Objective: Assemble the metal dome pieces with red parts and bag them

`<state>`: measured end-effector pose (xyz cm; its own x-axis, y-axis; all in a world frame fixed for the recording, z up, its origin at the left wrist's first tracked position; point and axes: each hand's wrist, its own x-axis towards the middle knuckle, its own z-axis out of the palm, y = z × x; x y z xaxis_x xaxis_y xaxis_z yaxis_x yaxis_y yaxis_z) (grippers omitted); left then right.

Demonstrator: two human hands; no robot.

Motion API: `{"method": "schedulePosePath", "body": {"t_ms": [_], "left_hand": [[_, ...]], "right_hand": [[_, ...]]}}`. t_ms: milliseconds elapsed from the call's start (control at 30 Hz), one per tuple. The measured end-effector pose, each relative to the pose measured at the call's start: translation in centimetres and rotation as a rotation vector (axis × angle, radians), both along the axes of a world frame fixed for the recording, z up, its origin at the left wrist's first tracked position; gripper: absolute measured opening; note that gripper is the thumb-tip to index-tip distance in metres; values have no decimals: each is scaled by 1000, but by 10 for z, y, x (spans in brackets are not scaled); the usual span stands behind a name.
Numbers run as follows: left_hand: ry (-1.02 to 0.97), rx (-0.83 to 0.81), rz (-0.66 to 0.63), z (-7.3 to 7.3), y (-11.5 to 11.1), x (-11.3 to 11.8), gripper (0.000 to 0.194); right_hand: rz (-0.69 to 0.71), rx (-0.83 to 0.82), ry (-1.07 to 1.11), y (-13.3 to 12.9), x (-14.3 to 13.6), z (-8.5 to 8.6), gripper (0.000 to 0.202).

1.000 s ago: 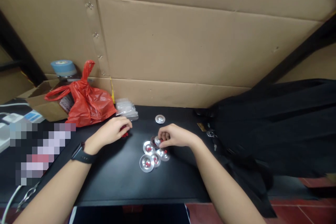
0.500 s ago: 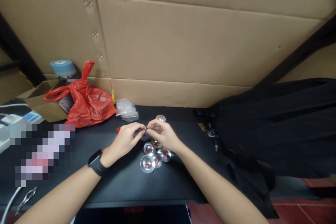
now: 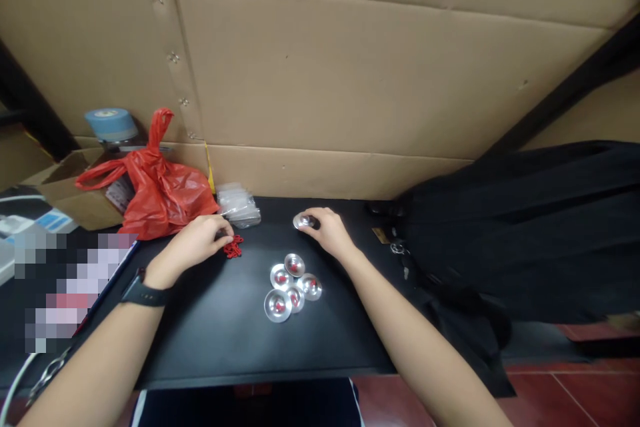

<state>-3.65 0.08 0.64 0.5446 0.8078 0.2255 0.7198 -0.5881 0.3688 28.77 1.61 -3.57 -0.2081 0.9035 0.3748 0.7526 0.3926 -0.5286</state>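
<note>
My right hand (image 3: 326, 232) has its thumb and fingertips closed on the rim of a shiny, dish-shaped metal disc (image 3: 301, 221), which sits at the far side of the black tabletop (image 3: 225, 340). On the left, my left hand (image 3: 200, 241) is curled, thumb and fingertips together at the edge of a small heap of red looped pieces (image 3: 233, 248). Whether a piece is between its fingertips is hidden. Several similar metal discs (image 3: 277, 315) lie in an overlapping cluster nearer me, each with a bit of red at its centre.
Clear plastic packets (image 3: 239, 205) lie behind the red pieces. A red plastic bag (image 3: 167, 190), a cardboard box (image 3: 93, 210) and a blue-lidded container (image 3: 113, 125) stand at back left. Black fabric (image 3: 525, 233) and keys (image 3: 399, 249) occupy the right. A cardboard wall (image 3: 320, 80) closes the back.
My hands were together above the disc cluster, pinching a thin item. They have parted: the left moved left to the red pieces, the right moved back onto the far disc.
</note>
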Motion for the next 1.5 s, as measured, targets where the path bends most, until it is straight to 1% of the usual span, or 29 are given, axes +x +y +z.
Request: {"method": "schedulePosePath", "body": {"t_ms": [67, 133, 233, 267, 300, 400, 433, 467, 533, 600, 700, 767, 867, 933, 1000, 1100, 1167, 1200, 1267, 1300, 1367, 1433, 1500], "left_hand": [[7, 3, -12, 2, 1, -3, 17], [-3, 47, -3, 2, -1, 1, 20], [-28, 106, 2, 2, -4, 9, 25], [-38, 115, 0, 1, -5, 12, 26], [-49, 121, -7, 0, -6, 14, 26], [-75, 119, -52, -2, -9, 20, 25], [-81, 110, -74, -2, -11, 23, 23], [-85, 95, -100, -3, -14, 27, 22], [-100, 57, -153, -3, -21, 36, 20], [-128, 29, -199, -5, -30, 47, 18], [-194, 44, -207, -10, -42, 64, 14], [-252, 70, -190, -16, -45, 71, 12], [-333, 103, -111, -22, -46, 75, 7], [-374, 120, -52, -22, -46, 74, 9], [-395, 120, -31, -21, -45, 74, 8], [-364, 98, -27, -19, -42, 71, 5], [-299, 95, 14, -18, -35, 63, 7], [-255, 99, 45, -18, -31, 57, 8], [-146, 105, 106, -18, -20, 40, 10], [-91, 101, 125, -18, -14, 31, 10], [-9, 79, 132, -18, -5, 16, 10], [9, 42, 115, -16, -1, 11, 7], [-43, 33, 65, -13, -5, 18, 7]], "right_hand": [[11, -44, -85, 9, 10, -7, 21], [21, -63, -132, 11, 14, -9, 25], [36, -28, -197, 4, 13, -1, 34], [84, -22, -203, 0, 11, 3, 38], [168, -37, -196, -5, 8, 8, 40], [503, -188, -161, -18, 0, 21, 41], [571, -241, -164, -21, -3, 23, 38], [599, -276, -174, -24, -5, 24, 34], [566, -287, -171, -28, -11, 24, 21], [486, -282, -76, -33, -18, 22, 16], [361, -312, 222, -40, -35, 18, 25], [330, -372, 462, -45, -48, 15, 34], [378, -534, 778, -51, -62, 12, 43], [442, -612, 879, -53, -66, 14, 44], [501, -621, 904, -55, -67, 16, 42], [532, -549, 894, -56, -67, 18, 38], [477, -450, 836, -52, -63, 18, 35], [418, -374, 775, -49, -59, 17, 33], [259, -188, 583, -37, -45, 13, 29], [164, -91, 458, -29, -36, 11, 25], [29, 33, 249, -14, -18, 3, 20], [-85, 53, 105, 0, -2, -6, 18], [-142, 15, 22, 10, 6, -13, 19]]}}
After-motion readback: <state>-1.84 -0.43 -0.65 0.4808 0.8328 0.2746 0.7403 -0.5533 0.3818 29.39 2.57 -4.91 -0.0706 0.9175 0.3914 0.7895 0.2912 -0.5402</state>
